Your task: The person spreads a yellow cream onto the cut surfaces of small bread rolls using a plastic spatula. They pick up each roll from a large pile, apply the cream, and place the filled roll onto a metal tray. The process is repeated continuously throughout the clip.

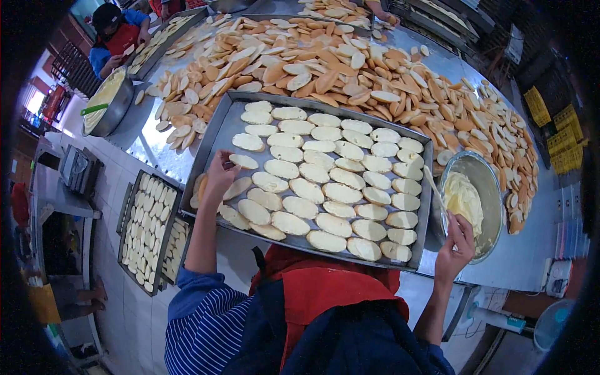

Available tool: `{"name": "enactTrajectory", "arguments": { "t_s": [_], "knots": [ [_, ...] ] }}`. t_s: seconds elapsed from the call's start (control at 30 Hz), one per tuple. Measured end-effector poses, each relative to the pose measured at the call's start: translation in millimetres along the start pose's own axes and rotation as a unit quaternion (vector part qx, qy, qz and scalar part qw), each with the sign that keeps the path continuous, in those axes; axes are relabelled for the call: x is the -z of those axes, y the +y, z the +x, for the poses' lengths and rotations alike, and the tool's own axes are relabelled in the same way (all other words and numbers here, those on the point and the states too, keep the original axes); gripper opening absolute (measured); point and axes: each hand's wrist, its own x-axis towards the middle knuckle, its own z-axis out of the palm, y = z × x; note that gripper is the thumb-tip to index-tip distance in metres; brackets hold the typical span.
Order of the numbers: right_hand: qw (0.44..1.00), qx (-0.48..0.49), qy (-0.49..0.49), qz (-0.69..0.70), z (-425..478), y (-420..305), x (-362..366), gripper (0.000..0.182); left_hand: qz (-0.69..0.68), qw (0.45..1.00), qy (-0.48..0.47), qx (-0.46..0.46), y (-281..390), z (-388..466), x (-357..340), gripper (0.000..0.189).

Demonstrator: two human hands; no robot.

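Observation:
A metal baking tray (213, 126) lies before me, its near edge against my red apron. Rows of oval bread slices (323, 192) coated with pale cream fill most of it. At the tray's left side, my left hand (221, 172) pinches the end of one bread slice (244, 161). My right hand (458, 240) grips a thin, pale spreader (433, 185) that slants up over the tray's right rim. Beside that hand stands a metal bowl (490, 187) with a mound of pale yellow cream (463, 201). A few slices near my left forearm are partly hidden.
A large heap of bread slices (328, 65) covers the metal table beyond the tray. Filled trays (147, 229) are stacked low at left. Another cream bowl (110, 105) stands at the table's left edge, near a co-worker (119, 37) with a tray. A fan (553, 323) is at lower right.

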Motion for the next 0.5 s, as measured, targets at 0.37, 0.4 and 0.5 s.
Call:
{"name": "enactTrajectory", "arguments": {
  "t_s": [0.37,0.4,0.5],
  "knots": [
    [0.961,-0.093,-0.013,-0.260,13,62,38,0.038,0.390,0.902,0.071,-0.169,15,17,11,0.035],
    [0.952,-0.097,-0.035,-0.287,15,73,45,0.035,0.446,0.878,0.080,-0.153,30,9,17,0.036],
    [0.919,-0.115,-0.177,-0.334,23,92,51,0.030,0.588,0.806,0.032,-0.066,42,-3,32,0.041]
  ]
}}
